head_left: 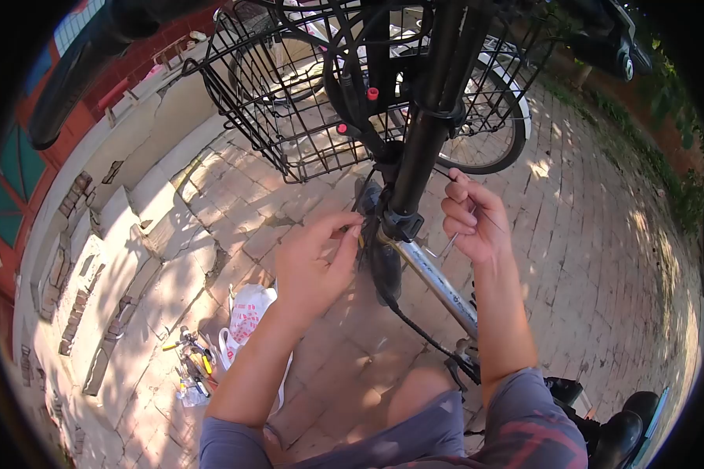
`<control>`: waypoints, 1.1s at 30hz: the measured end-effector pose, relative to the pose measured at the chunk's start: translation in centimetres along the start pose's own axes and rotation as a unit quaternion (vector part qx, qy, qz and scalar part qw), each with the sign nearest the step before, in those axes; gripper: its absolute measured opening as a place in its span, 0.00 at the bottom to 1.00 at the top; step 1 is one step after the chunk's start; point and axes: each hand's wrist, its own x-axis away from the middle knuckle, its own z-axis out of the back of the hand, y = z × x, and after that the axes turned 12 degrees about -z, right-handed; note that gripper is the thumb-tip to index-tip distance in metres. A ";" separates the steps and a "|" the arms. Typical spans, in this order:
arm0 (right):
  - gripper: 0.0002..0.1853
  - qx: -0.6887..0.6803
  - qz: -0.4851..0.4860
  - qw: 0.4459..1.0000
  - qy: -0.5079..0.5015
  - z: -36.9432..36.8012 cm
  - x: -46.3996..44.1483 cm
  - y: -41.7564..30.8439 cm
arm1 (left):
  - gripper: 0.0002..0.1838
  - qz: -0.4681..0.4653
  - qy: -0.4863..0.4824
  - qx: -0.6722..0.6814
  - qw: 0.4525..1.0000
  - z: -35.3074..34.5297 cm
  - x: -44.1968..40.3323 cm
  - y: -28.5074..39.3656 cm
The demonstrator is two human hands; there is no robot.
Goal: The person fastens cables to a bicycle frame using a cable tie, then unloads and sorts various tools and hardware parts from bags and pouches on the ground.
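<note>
My left hand (317, 262) is closed in a pinch beside the bicycle's steering column, left of the clamp (401, 227). What its fingertips hold, if anything, is too small to make out. On the column's other side, my right hand (477, 215) pinches the end of a thin black strip (443, 170), perhaps a cable or tie. A slim metal rod (450, 246) with a bent end also pokes out from the curled fingers of that hand. Between the hands rises the black column (419, 160), above a worn silver frame tube (438, 285).
A black wire basket (289, 152) hangs at the front, with cables and two red-tipped parts near it. The front wheel (493, 117) is behind. Hand tools (195, 359) and a white plastic bag (246, 313) lie on the brick paving, near stone steps (125, 266) at left.
</note>
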 end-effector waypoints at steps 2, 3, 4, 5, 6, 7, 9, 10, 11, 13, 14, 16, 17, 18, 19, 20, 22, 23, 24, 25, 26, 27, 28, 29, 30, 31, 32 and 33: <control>0.15 -0.041 -0.007 0.998 -0.053 0.1 0.1 1.3 | 0.09 -0.055 -0.013 -0.031 0.998 -0.5 0.4 -0.3; 0.16 -0.028 0.011 0.998 -0.049 0.2 0.4 1.7 | 0.09 -0.087 -0.017 -0.045 0.995 -0.7 0.5 -0.4; 0.16 -0.013 0.036 0.998 -0.051 0.3 0.5 2.3 | 0.10 -0.100 -0.033 -0.041 0.994 -0.8 0.2 -0.5; 0.17 0.001 0.063 0.997 -0.053 0.4 0.5 2.8 | 0.10 -0.115 -0.050 -0.037 0.991 -0.8 -0.1 -0.5; 0.18 0.020 0.085 0.996 -0.032 0.5 0.3 3.5 | 0.10 -0.128 -0.067 -0.030 0.989 -0.9 -0.1 -0.6; 0.18 0.043 0.109 0.993 -0.012 0.6 0.1 4.1 | 0.10 -0.164 -0.056 -0.020 0.985 -1.4 -0.1 -1.2; 0.18 0.057 0.157 0.986 0.024 0.5 0.2 6.4 | 0.11 -0.235 -0.051 0.012 0.971 -2.2 0.2 -2.3; 0.18 0.054 0.172 0.983 0.034 -0.2 -0.1 7.1 | 0.11 -0.237 -0.053 0.036 0.969 -2.3 0.5 -2.9; 0.18 0.053 0.185 0.980 0.041 -0.9 -0.6 7.4 | 0.12 -0.240 -0.053 0.058 0.968 -2.3 0.6 -3.5; 0.17 0.038 0.187 0.981 0.034 -1.6 -1.0 8.0 | 0.12 -0.224 -0.051 0.090 0.969 -2.3 0.6 -4.1; 0.16 0.011 0.185 0.982 0.048 -2.0 -1.0 8.2 | 0.11 -0.205 -0.052 0.102 0.972 -2.3 0.7 -4.1; 0.11 0.014 0.197 0.977 0.084 -2.9 -0.8 8.9 | 0.11 -0.168 -0.050 0.137 0.975 -2.1 1.1 -3.8; 0.10 0.028 0.188 0.975 0.118 -3.8 -0.5 9.0 | 0.11 -0.156 -0.041 0.162 0.973 -2.3 0.7 -3.6; 0.09 0.042 0.173 0.973 0.150 -5.1 -0.2 9.3 | 0.11 -0.140 -0.028 0.183 0.973 -2.0 0.7 -3.1; 0.08 0.060 0.159 0.970 0.176 -6.3 0.0 9.2 | 0.10 -0.128 -0.026 0.192 0.973 -1.8 0.4 -2.6; 0.08 0.067 0.138 0.969 0.193 -7.3 0.2 8.9 | 0.10 -0.123 -0.022 0.202 0.971 -1.8 -0.2 -2.0; 0.07 0.077 0.136 0.966 0.206 -7.6 1.2 8.6 | 0.10 -0.068 -0.034 0.245 0.967 -1.3 -0.5 -1.1; 0.07 0.088 0.138 0.964 0.208 -7.9 1.6 8.0 | 0.10 -0.085 -0.036 0.241 0.966 -1.4 -0.7 -1.0; 0.05 0.101 0.128 0.962 0.219 -8.5 2.0 7.8 | 0.11 -0.107 -0.035 0.235 0.965 -1.7 -1.0 -1.3; 0.06 0.097 0.126 0.966 0.205 -8.2 2.1 7.7 | 0.11 -0.124 -0.041 0.226 0.965 -1.7 -1.1 -1.5; 0.07 0.091 0.117 0.970 0.195 -7.3 2.1 7.7 | 0.11 -0.127 -0.040 0.209 0.969 -1.5 -1.3 -1.4; 0.08 0.085 0.109 0.974 0.181 -7.5 2.0 7.3 | 0.11 -0.141 -0.031 0.200 0.969 -1.5 -1.7 -1.0; 0.07 0.065 0.105 0.977 0.173 -8.0 2.0 7.3 | 0.10 -0.150 -0.027 0.191 0.970 -1.2 -1.7 -0.6; 0.06 0.059 0.101 0.979 0.165 -8.3 2.0 7.1 | 0.10 -0.156 -0.020 0.181 0.971 -1.0 -1.9 -0.2; 0.05 0.053 0.097 0.982 0.155 -8.4 1.8 7.0 | 0.10 -0.164 -0.034 0.175 0.970 -0.6 -2.2 0.2; 0.05 0.046 0.096 0.984 0.145 -8.4 1.6 7.0 | 0.10 -0.168 -0.035 0.166 0.971 -0.4 -2.5 0.4; 0.05 0.047 0.100 0.983 0.147 -8.4 1.5 7.0 | 0.10 -0.172 -0.035 0.159 0.971 -0.4 -2.7 0.6; 0.05 0.049 0.107 0.982 0.147 -8.3 1.4 7.2 | 0.10 -0.180 -0.034 0.153 0.971 -0.5 -3.0 0.6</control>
